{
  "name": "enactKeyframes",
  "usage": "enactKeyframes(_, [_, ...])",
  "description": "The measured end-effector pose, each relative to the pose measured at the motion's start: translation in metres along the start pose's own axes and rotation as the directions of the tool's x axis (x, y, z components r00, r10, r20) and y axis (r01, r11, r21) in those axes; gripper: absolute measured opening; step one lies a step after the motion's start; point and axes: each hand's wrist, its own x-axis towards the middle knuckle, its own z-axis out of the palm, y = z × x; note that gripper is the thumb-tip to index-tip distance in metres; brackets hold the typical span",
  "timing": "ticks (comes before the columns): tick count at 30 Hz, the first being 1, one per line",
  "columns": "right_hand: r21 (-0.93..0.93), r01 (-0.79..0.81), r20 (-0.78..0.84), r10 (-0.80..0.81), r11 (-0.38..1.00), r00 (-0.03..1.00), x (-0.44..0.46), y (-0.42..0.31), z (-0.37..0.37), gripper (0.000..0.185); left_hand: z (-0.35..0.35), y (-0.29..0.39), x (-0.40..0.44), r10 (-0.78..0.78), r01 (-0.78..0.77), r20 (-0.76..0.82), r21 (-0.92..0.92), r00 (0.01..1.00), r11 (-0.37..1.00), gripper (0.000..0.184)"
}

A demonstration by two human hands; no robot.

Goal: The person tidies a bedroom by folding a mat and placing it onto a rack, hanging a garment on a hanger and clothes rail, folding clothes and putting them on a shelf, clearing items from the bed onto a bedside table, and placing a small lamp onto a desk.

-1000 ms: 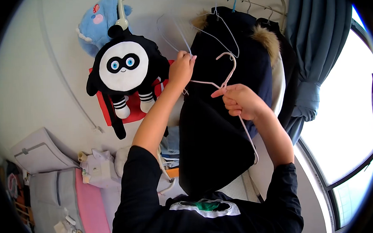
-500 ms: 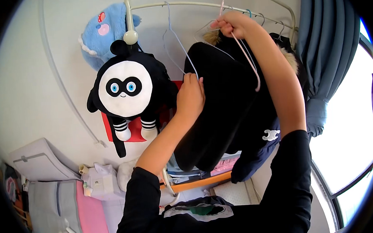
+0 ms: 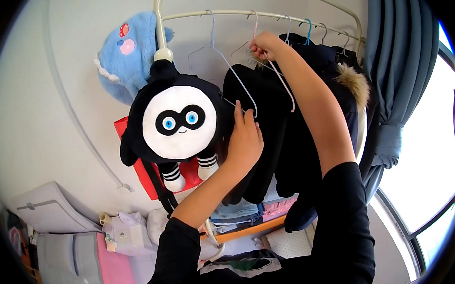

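My right hand (image 3: 266, 46) is closed around a pink hanger (image 3: 286, 90) just below its neck. The pink hanger's hook is at the rail. Below it, dark fabric of a black garment (image 3: 260, 135) hangs down. My left hand (image 3: 244, 141) is lower, in front of that fabric, its fingertips pinching the lower bar near the corner of a pale lavender hanger (image 3: 232, 67). This hanger's hook is over the rail, and its frame is tilted. Part of its lower bar is behind my fingers.
A cream clothes rail (image 3: 195, 15) spans the top. At left hang a black plush bag (image 3: 180, 121) and a blue fluffy plush item (image 3: 125, 55). A fur-trimmed coat (image 3: 353, 84) hangs right, beside a grey-blue curtain (image 3: 395, 56). Folded clothes (image 3: 236, 211) lie below.
The pink hanger's hook has come from above the rail down to it. The rail and plush bag appear lower in view. My left hand is lower, and the lavender hanger has swung right.
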Motion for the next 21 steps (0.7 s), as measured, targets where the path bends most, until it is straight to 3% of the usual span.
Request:
enactKeyframes(2, [-0.058, 0.056, -0.02, -0.057, 0.997, 0.998, 0.002, 0.006, 0.002, 0.013, -0.004, -0.001, -0.001, -0.035, 0.037, 0.041, -0.04, 0.999, 0.999, 0.037])
enactKeyframes(4, [-0.346, 0.231, -0.046, -0.262, 0.91, 0.964, 0.0, 0.014, 0.002, 0.019, -0.002, -0.006, -0.003, -0.014, 0.015, 0.035, -0.034, 0.999, 0.999, 0.041])
enactKeyframes(5, [-0.347, 0.23, -0.046, -0.262, 0.909, 0.964, -0.002, 0.02, 0.003, 0.019, -0.005, -0.011, -0.003, 0.004, -0.003, 0.031, -0.029, 1.0, 1.0, 0.046])
enactKeyframes(6, [-0.645, 0.362, -0.076, -0.528, 0.673, 0.846, -0.021, 0.025, 0.005, 0.024, -0.009, -0.011, -0.004, -0.022, 0.026, 0.063, -0.049, 0.998, 0.998, 0.052])
enactKeyframes(7, [-0.865, 0.371, -0.006, -0.747, 0.337, 0.664, -0.042, 0.032, 0.008, 0.029, -0.009, -0.013, -0.005, -0.021, 0.024, 0.06, -0.046, 0.998, 0.999, 0.052])
enactKeyframes(9, [-0.861, 0.435, 0.004, -0.852, 0.264, 0.524, -0.09, 0.052, 0.014, 0.028, -0.009, -0.018, -0.009, 0.067, -0.065, 0.043, -0.041, 0.997, 0.997, 0.054])
enactKeyframes(11, [-0.846, 0.494, 0.012, -0.919, 0.201, 0.394, -0.144, 0.077, 0.021, 0.026, -0.012, -0.014, -0.017, 0.01, -0.005, 0.103, -0.053, 0.995, 0.999, 0.058])
enactKeyframes(14, [-0.786, 0.592, -0.021, -0.966, 0.176, 0.259, -0.217, 0.128, 0.033, 0.023, -0.013, -0.014, -0.044, 0.059, -0.054, 0.086, -0.06, 0.995, 0.997, 0.059])
enactKeyframes(17, [-0.627, 0.745, -0.025, -0.962, 0.227, 0.271, -0.277, 0.206, 0.035, 0.023, 0.006, -0.028, -0.098, 0.004, 0.001, 0.078, -0.065, 0.997, 0.998, 0.059])
enactKeyframes(19, [-0.538, 0.733, -0.077, -0.89, 0.417, 0.45, -0.313, 0.272, 0.045, 0.022, 0.015, -0.04, -0.136, -0.026, 0.028, 0.088, -0.029, 0.996, 0.999, 0.058])
enactKeyframes(21, [-0.448, 0.645, -0.021, -0.729, 0.619, 0.685, -0.355, 0.343, 0.061, 0.023, 0.033, -0.061, -0.182, -0.169, 0.162, 0.129, 0.058, 0.977, 0.985, 0.056])
